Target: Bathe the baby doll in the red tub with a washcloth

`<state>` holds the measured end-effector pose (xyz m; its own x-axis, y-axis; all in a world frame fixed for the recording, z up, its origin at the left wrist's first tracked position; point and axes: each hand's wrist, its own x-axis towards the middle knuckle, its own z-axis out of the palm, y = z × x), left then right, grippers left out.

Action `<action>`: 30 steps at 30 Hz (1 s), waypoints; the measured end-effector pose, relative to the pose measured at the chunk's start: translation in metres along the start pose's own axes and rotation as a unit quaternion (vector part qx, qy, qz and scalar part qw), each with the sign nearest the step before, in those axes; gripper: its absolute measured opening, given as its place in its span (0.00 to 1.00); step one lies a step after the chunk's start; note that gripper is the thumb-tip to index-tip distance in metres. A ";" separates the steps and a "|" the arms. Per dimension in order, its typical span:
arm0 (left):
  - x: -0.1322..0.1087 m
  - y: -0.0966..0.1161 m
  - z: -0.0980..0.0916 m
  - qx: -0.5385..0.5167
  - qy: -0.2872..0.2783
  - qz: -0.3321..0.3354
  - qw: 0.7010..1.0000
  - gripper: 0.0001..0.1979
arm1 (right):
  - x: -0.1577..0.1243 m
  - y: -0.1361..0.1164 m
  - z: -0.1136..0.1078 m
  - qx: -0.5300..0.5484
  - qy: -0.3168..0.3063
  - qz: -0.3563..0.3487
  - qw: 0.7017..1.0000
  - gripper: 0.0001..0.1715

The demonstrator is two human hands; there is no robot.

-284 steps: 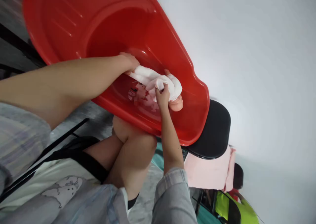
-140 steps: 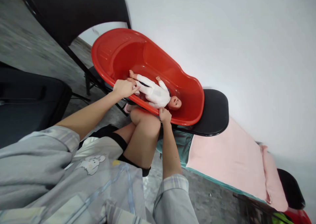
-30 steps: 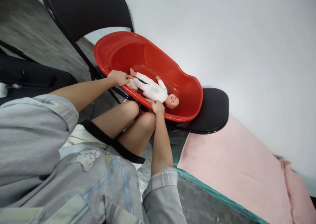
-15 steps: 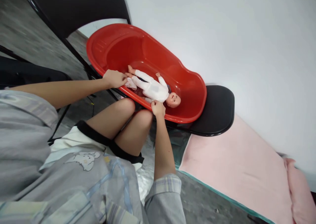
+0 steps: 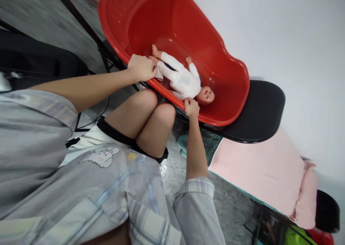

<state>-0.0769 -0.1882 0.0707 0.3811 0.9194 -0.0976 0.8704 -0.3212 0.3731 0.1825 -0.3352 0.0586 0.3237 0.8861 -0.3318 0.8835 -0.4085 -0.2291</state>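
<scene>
A baby doll (image 5: 185, 80) dressed in white lies on its back in a red baby bathtub (image 5: 237, 83), its head to the right and its bare feet near my left hand (image 5: 142, 68). That hand rests over the near rim with its fingers closed on a small pale cloth (image 5: 160, 74), which hangs just inside the tub. My right hand (image 5: 191, 107) is curled over the same rim beside the doll's shoulder; its fingertips grip the edge. One doll arm is partly hidden behind the rim.
Under the tub is a black chair (image 5: 265, 112), against a white wall. A pink padded mat (image 5: 261, 162) with a pink pillow (image 5: 306, 196) lies lower right. My bent knees (image 5: 161, 112) are close to the tub's near side. A black case-like object (image 5: 37, 61) stands at left.
My view has shifted, so the tub, doll and hands appear farther right and higher, with the tub larger. Both hands keep their places at the rim, and the doll lies as before.
</scene>
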 end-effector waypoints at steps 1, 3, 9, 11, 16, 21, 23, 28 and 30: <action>0.000 0.001 0.000 0.009 -0.002 0.001 1.000 0.24 | 0.000 0.002 0.000 0.001 0.006 0.000 1.000 0.26; 0.000 0.003 0.000 0.044 -0.011 0.008 0.999 0.24 | 0.000 0.004 0.000 0.002 0.016 -0.001 1.000 0.26; 0.003 0.003 0.004 0.056 0.005 0.027 0.998 0.24 | 0.000 0.004 -0.002 0.012 0.018 0.002 1.000 0.27; 0.003 0.002 0.005 0.048 0.007 0.026 0.999 0.23 | 0.000 0.003 -0.002 0.013 0.017 0.007 1.000 0.27; 0.001 0.001 0.001 0.028 0.007 0.026 0.999 0.27 | -0.001 -0.002 -0.004 0.008 0.008 0.015 1.000 0.27; -0.003 0.004 -0.006 0.060 -0.009 0.022 0.998 0.31 | -0.002 -0.003 -0.003 -0.002 0.014 0.010 1.000 0.27; -0.004 0.005 -0.007 0.065 -0.011 0.019 0.998 0.30 | -0.003 -0.002 -0.003 0.000 0.015 0.009 1.000 0.27; -0.006 0.004 -0.008 0.072 -0.023 0.025 0.997 0.31 | -0.005 -0.002 -0.002 0.005 0.016 0.012 1.000 0.27; -0.007 0.004 -0.009 0.074 -0.024 0.028 0.997 0.31 | -0.006 -0.002 -0.002 0.008 0.017 0.013 1.000 0.27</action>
<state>-0.0792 -0.1942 0.0806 0.4411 0.8886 -0.1257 0.8826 -0.4042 0.2399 0.1799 -0.3392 0.0625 0.3581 0.8816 -0.3074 0.8690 -0.4351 -0.2355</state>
